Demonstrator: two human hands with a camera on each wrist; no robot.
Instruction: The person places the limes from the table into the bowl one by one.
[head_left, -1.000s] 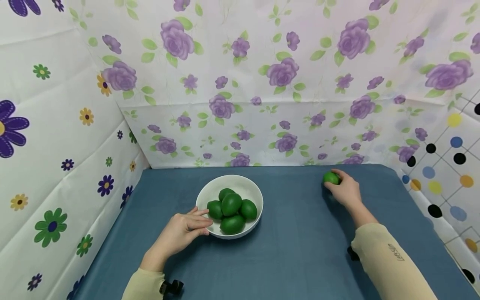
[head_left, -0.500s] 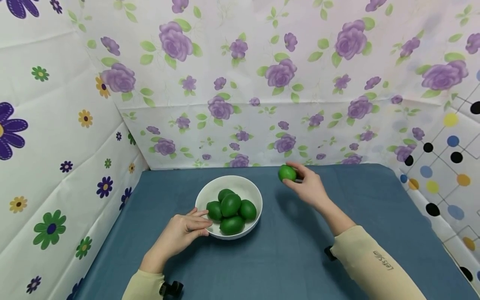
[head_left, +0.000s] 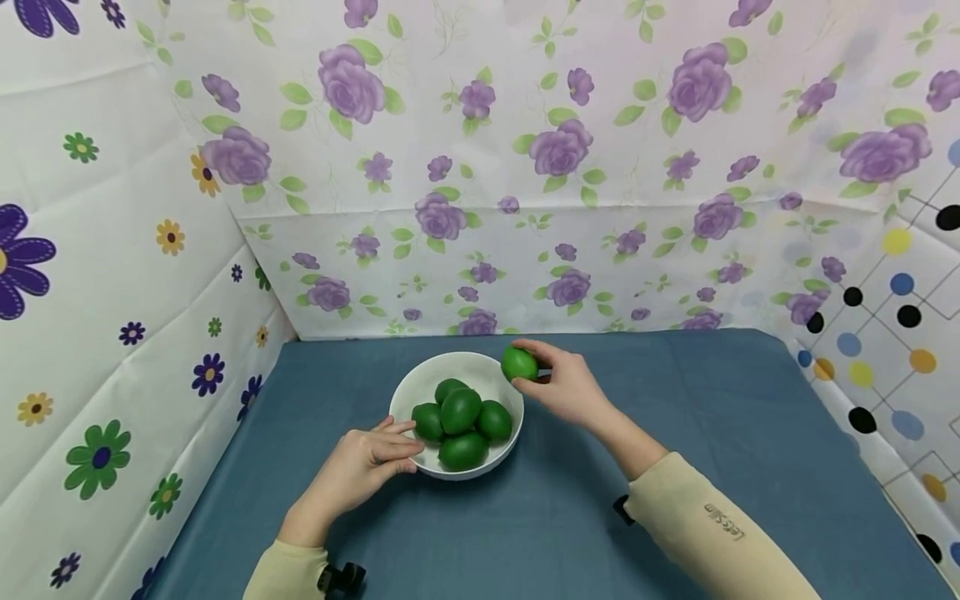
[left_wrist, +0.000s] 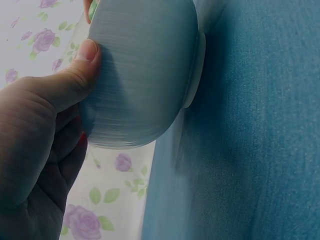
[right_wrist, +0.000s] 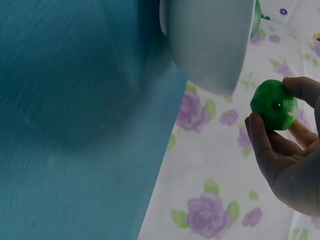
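In the head view, a white bowl [head_left: 420,375] stands on the blue cloth with several green limes [head_left: 461,410] heaped inside. My left hand [head_left: 367,458] holds the bowl's near-left rim, fingers over the edge. The left wrist view shows that thumb [left_wrist: 86,52] against the outer wall of the bowl [left_wrist: 145,75]. Between thumb and fingertips, my right hand [head_left: 566,383] pinches another lime [head_left: 519,364], which overlaps the bowl's right rim in the head view. Seen from the right wrist, this lime [right_wrist: 274,105] is off the cloth, close to the bowl [right_wrist: 210,45].
A blue cloth [head_left: 555,517] covers the table. Behind it hangs a white sheet with purple roses [head_left: 562,150]. Flower-printed sheeting [head_left: 105,454] borders the left side, and dotted sheeting [head_left: 900,350] the right. A small black device [head_left: 341,577] sits at the left wrist.
My right hand has carried the lime leftward from the table's far right to the bowl's right rim. The left hand and the bowl have stayed in place.
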